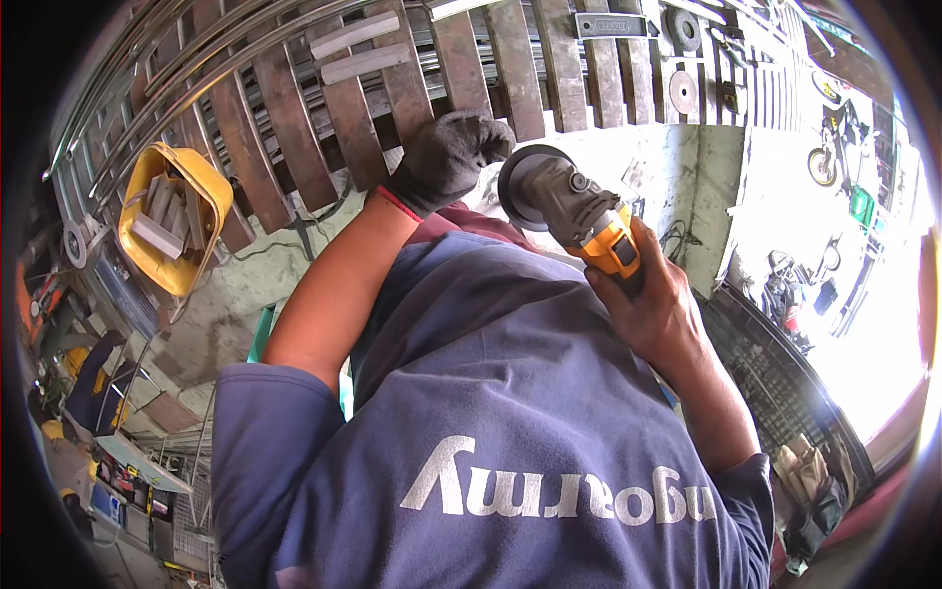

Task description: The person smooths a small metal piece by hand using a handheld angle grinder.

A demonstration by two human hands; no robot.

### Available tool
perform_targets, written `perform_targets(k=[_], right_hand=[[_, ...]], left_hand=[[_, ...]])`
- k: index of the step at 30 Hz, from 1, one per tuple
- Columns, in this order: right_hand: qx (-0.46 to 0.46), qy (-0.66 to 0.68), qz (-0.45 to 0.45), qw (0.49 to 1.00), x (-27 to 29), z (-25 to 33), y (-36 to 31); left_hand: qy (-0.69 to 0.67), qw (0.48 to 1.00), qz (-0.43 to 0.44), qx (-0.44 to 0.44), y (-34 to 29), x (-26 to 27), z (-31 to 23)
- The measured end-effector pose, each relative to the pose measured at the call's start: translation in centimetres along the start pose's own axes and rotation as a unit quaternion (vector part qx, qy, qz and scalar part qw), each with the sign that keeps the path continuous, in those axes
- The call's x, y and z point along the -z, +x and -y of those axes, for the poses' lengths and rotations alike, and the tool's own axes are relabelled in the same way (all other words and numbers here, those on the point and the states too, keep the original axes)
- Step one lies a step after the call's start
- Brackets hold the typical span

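Note:
My right hand (659,299), bare, is wrapped around the yellow-and-black body of an angle grinder (610,245). The grinder's round dark disc (520,187) faces left, close to my left hand and apart from the bench. My left hand (442,162) wears a dark glove with a red cuff and rests at the near edge of the slatted metal bench (280,137). Its fingers are curled closed; whatever they may hold is hidden. Two short light metal bars (363,64) lie on the slats beyond this hand.
On the left hangs a yellow container (211,191) with metal offcuts (162,231). Long thin rods (186,93) cross the bench's left side. Loose discs (683,92) and a flat grey metal piece (610,26) lie at the far right. Bikes (832,157) stand beyond.

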State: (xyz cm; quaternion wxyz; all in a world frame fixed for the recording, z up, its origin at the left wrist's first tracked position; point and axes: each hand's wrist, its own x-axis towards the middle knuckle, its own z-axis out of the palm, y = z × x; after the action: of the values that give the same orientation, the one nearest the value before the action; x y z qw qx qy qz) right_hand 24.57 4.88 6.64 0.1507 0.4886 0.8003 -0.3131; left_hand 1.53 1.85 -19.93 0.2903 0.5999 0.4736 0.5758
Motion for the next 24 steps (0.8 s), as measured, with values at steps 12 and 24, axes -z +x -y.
perform_targets(k=[12,24], right_hand=[[0.011,0.002,0.001,1.000,0.1,-0.1,0.0],[-0.019,-0.013,-0.005,1.000,0.5,-0.8,-0.7]], left_hand=[[0.002,1.000,0.010,0.014,0.2,0.0,0.0],[-0.021,0.998,0.020,0.049,0.3,0.1,-0.9]])
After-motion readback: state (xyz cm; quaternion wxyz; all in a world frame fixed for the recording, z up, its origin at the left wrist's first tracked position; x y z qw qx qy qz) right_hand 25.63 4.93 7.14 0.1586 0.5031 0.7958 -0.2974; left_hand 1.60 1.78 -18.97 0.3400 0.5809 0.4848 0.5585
